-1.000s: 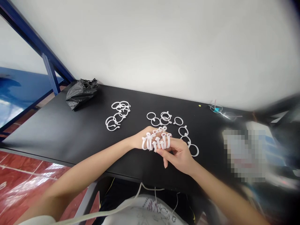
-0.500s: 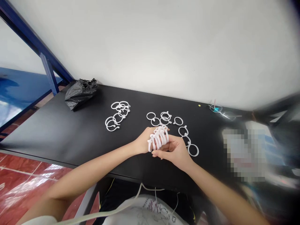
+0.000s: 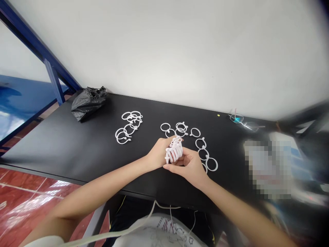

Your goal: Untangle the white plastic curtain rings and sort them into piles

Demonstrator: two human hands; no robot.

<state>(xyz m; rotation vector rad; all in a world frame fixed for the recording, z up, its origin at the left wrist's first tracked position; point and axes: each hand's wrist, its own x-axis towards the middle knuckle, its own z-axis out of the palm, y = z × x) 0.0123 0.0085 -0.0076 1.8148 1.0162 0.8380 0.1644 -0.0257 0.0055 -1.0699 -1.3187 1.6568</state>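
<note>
White-ring stack [image 3: 177,151] being held between left hand [image 3: 157,156] and right hand [image 3: 192,168]

The left hand is holding the stack from its left, fingers curving around its far side; cannot tell whether they are passing through the rings or only behind them. The right hand is gripping the stack from its right, fairly narrow, thumb along the near edge, other fingers partly hidden behind. This two-sided hold is probably serving to line the rings up, since separate loops would likely be fanning out otherwise. Small tabs are bunching along the top of the stack, suggesting the rings are facing roughly the same way.

The table [image 3: 84,147] is lying beneath the stack. The left rings [image 3: 134,127] are lying left of and beyond the stack; the right rings [image 3: 204,148] are curving from just beyond it round to its right, one partly hidden by the wrist. Both groups are lying flat, several overlapping, presumably because thin loops are unlikely to be balancing on edge. The bag [image 3: 89,103] is slumping well left of and beyond the stack, apparently leaving elbow room. The cable [image 3: 115,234] is running nearer the body than the stack.
</note>
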